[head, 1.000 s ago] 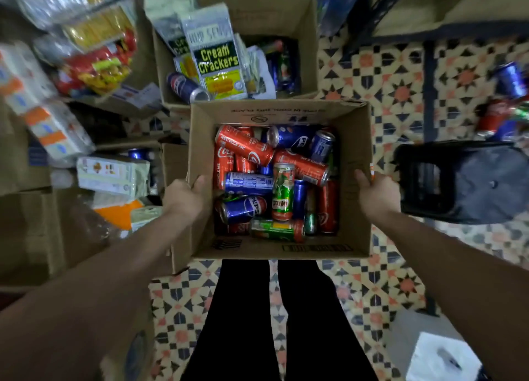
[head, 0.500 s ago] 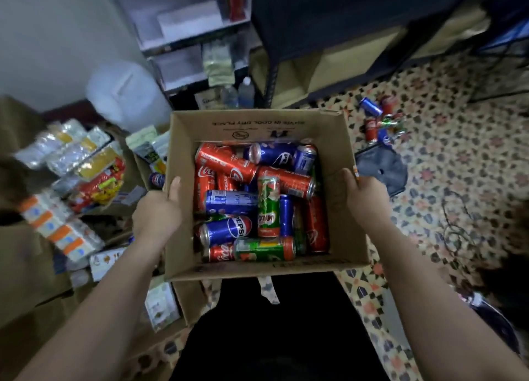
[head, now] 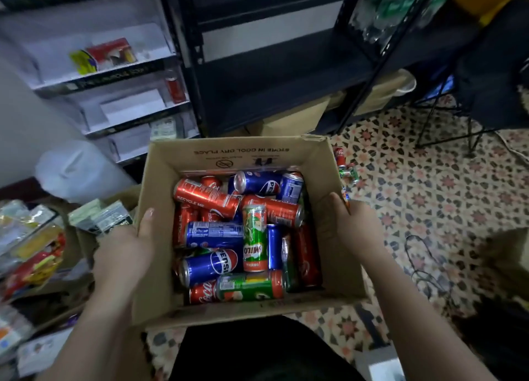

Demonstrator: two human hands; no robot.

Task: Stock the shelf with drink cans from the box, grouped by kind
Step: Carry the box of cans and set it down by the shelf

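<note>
I hold an open cardboard box [head: 160,289] in front of my body, lifted off the floor. My left hand [head: 123,251] grips its left wall and my right hand [head: 356,229] grips its right wall. Inside lie several jumbled cans: red Coca-Cola cans [head: 206,196], blue Pepsi cans [head: 210,266] and green Milo cans [head: 254,237]. A dark metal shelf [head: 274,77] stands just beyond the box, its boards bare. A white shelf [head: 114,80] stands to its left with a single red can [head: 174,90] on it.
A few loose cans [head: 345,167] lie on the patterned tile floor to the right of the box. Snack packets and cartons [head: 31,254] are piled at the left. A white bag [head: 77,171] sits by the wall. Cables [head: 423,269] trail on the floor at right.
The box has risen from the floor with both hands on its sides. My view has swung up from the floor boxes to the shelves ahead.
</note>
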